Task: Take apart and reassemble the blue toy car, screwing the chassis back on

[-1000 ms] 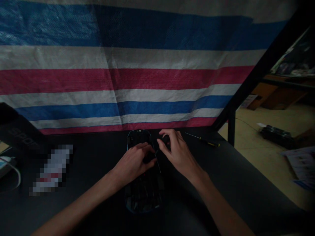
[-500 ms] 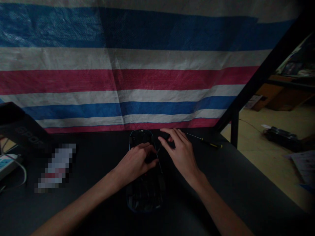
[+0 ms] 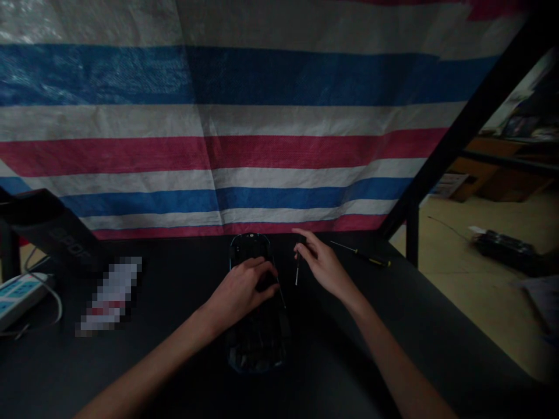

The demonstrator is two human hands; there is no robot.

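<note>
Screwdriver [image 3: 297, 270] hung from our right hand [image 3: 321, 265], its shaft pinched between thumb and fingers, point down, long axis near upright, just right of the opened dark device [image 3: 255, 308] on the tabletop [image 3: 174, 361]. Our left hand [image 3: 242, 288] pressed curled fingers onto that device, seemingly steadying it; it ran lengthwise away from us.

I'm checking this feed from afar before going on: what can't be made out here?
- Head view: the dark device on the table; dim light hides its details, and the left hand covers its middle.
- The thin tool in the right hand: too small to name.
- The pixelated object: blurred out.
- The power strip: cut by the left edge.
- The screwdriver: tip too small to tell.
</note>
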